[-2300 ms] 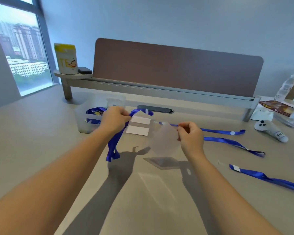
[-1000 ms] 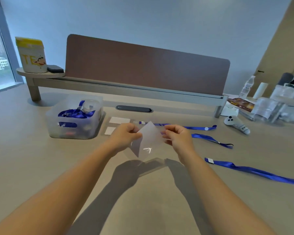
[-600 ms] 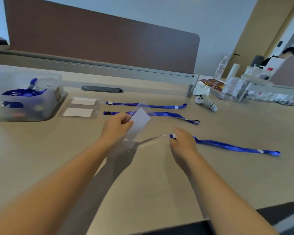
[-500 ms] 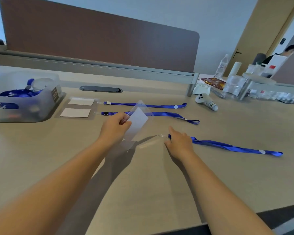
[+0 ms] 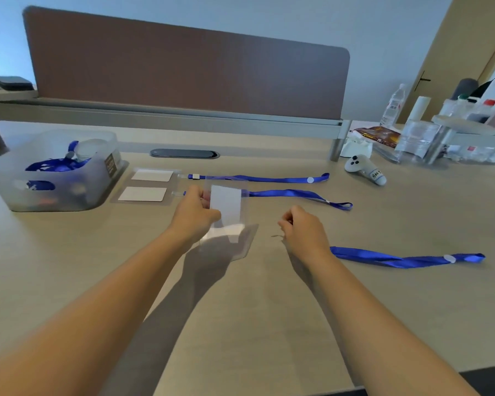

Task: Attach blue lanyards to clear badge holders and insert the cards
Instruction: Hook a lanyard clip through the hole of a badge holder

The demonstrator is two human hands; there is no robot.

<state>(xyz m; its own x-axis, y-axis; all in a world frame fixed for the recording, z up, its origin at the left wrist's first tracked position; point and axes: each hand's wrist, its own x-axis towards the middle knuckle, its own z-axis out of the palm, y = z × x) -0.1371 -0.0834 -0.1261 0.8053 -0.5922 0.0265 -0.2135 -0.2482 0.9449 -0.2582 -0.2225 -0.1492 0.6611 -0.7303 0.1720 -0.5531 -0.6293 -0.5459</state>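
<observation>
- Our left hand (image 5: 193, 217) gripped the clear badge holder (image 5: 226, 207), white card (image 5: 225, 202) inside, above the worktop (image 5: 240, 310).
- Right hand (image 5: 303, 230) fingers pinched the blue lanyard (image 5: 397, 260) end.

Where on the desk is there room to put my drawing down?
Bare desk lies in front of the plastic bin, left of the left hand. More lies beyond the nearest lanyard. It is crowded around the two finished badges.
</observation>
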